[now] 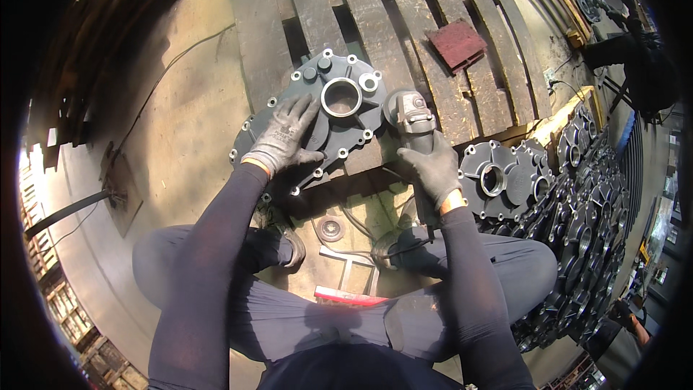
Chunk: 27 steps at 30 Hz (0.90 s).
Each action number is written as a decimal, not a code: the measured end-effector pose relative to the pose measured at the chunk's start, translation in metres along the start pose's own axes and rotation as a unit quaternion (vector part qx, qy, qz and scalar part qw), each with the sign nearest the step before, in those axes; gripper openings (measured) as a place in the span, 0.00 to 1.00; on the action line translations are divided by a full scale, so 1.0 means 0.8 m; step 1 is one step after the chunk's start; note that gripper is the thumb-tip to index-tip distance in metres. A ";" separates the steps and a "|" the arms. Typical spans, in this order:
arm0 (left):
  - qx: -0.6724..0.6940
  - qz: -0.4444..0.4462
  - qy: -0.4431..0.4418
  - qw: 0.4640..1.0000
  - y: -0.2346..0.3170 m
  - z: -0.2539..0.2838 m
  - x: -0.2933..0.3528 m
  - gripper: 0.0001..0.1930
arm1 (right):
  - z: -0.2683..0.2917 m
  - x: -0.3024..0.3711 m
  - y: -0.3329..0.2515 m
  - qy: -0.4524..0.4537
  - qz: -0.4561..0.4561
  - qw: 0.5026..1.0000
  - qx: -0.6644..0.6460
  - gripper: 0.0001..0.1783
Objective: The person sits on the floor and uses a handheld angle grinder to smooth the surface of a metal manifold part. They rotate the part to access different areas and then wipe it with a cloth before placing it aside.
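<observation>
A dark grey cast metal cover [310, 146], with a round central bore and bolt bosses along its rim, lies on a wooden pallet. My left hand [283, 137], in a grey work glove, rests flat on the cover's left part, its fingers stretched and thumb spread. My gloved right hand [433, 170] is wrapped round the body of an angle grinder [413, 114]. The grinder's head sits at the cover's right edge; whether its disc touches the metal I cannot tell. A power cord trails below my right hand.
A dark red block [458, 46] lies on the pallet [375, 0]. Many similar castings [577, 224] are piled at the right. Between my feet are a round disc [330, 229] and a small metal frame [354, 274]. A cable crosses the floor at left. Other people are at far right.
</observation>
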<state>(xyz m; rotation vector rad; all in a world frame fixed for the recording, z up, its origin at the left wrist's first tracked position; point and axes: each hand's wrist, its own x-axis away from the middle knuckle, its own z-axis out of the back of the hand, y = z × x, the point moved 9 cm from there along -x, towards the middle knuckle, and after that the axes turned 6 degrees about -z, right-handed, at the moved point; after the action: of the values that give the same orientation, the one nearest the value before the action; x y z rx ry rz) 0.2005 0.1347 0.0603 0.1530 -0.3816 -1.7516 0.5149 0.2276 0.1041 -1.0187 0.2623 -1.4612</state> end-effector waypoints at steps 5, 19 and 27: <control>0.010 0.017 0.004 1.000 -0.002 0.003 0.002 0.67 | -0.005 0.009 0.019 -0.006 -0.052 0.998 0.039 0.40; 0.003 0.017 -0.005 1.000 -0.012 -0.010 0.004 0.68 | -0.004 0.021 0.025 -0.005 -0.054 0.998 0.022 0.37; -0.005 0.024 -0.009 1.000 -0.011 -0.009 0.001 0.68 | -0.016 0.012 0.028 -0.020 -0.028 0.999 0.012 0.36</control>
<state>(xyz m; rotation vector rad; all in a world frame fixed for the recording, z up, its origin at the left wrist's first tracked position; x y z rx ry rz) 0.1944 0.1338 0.0507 0.1198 -0.3860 -1.7074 0.5229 0.2091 0.0855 -1.0410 0.1885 -1.4888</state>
